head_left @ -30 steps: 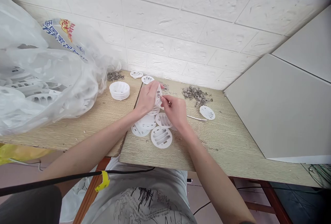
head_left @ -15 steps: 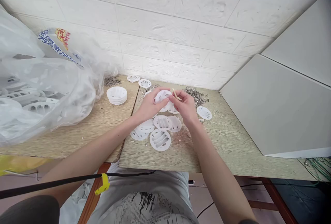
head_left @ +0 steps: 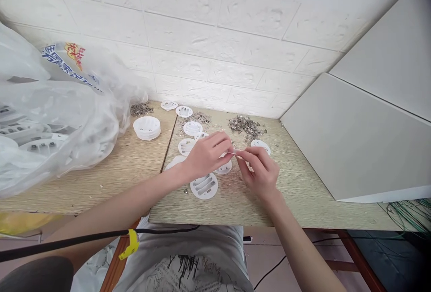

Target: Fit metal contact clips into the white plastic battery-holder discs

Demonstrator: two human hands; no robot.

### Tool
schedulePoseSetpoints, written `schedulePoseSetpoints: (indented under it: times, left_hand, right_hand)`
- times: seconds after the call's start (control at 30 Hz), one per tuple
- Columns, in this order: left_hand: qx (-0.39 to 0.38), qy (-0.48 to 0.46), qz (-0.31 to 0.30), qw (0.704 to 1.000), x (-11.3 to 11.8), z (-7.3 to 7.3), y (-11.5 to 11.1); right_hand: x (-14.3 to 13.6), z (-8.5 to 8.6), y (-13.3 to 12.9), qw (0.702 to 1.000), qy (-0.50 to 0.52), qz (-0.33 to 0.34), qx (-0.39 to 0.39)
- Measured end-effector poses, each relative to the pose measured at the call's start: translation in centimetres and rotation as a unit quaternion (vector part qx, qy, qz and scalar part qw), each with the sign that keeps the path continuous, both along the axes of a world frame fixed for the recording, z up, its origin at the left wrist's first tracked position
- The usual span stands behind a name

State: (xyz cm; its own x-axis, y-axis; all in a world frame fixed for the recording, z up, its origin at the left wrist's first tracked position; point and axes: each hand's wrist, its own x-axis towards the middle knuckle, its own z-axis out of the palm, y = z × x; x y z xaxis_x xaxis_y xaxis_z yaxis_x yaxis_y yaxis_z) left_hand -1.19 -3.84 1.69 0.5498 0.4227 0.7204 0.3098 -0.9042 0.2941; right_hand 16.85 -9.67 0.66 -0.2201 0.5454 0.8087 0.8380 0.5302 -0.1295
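Note:
My left hand (head_left: 212, 153) is closed on a white round battery holder (head_left: 232, 152), of which only a thin pale edge shows between the fingertips. Thumb and index finger of my right hand (head_left: 261, 170) are pinched at that edge, and what they hold is hidden. Under and around my left hand lie several more round holders, one with long slots (head_left: 204, 187) closest to me. Another holder (head_left: 260, 145) lies just beyond my right hand.
Small metal contacts (head_left: 245, 126) are heaped near the wall, with another pile (head_left: 141, 109) further left. A stack of white holders (head_left: 147, 128) stands on the left table. A clear plastic bag (head_left: 77, 139) of holders fills the left side. A grey panel (head_left: 363, 148) leans at right.
Both hands have come down and to the right, nearer to me. The holder has turned from face-up to nearly edge-on. The thin wooden stick seen in my right hand no longer shows clearly.

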Motion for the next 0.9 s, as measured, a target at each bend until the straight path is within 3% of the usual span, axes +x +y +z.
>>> schedulePoseSetpoints:
  times: [0.1,0.17,0.27,0.37,0.43,0.47,0.53,0.9]
  left_hand:
    - [-0.06,0.044,0.01,0.997,1.3,0.5,0.0]
    - [-0.136,0.075,0.032,0.987,2.4,1.0,0.1]
    - [-0.266,0.139,0.063,0.952,4.2,1.9,0.5]
    - [-0.377,0.226,0.032,0.898,5.5,2.8,0.9]
    - [-0.411,0.264,0.014,0.872,6.0,3.3,1.1]
    - [-0.42,0.274,0.012,0.865,6.2,3.5,1.2]
    - [-0.426,0.278,0.009,0.861,6.4,3.6,1.2]
    - [-0.409,0.314,0.039,0.856,6.7,3.4,1.4]
  right_hand:
    - [0.6,0.7,-0.1,0.99,0.09,-0.005,-0.112]
    - [1.2,1.5,0.0,0.954,0.176,-0.013,-0.241]
    - [2.5,2.4,0.6,0.841,0.286,-0.001,-0.459]
    - [4.2,2.6,1.7,0.711,0.32,0.018,-0.626]
    - [5.1,2.6,2.4,0.655,0.305,0.031,-0.691]
    - [5.4,2.6,2.6,0.64,0.296,0.033,-0.708]
    - [5.7,2.7,3.0,0.63,0.274,0.028,-0.726]
    - [5.7,2.7,3.6,0.644,0.218,-0.021,-0.733]
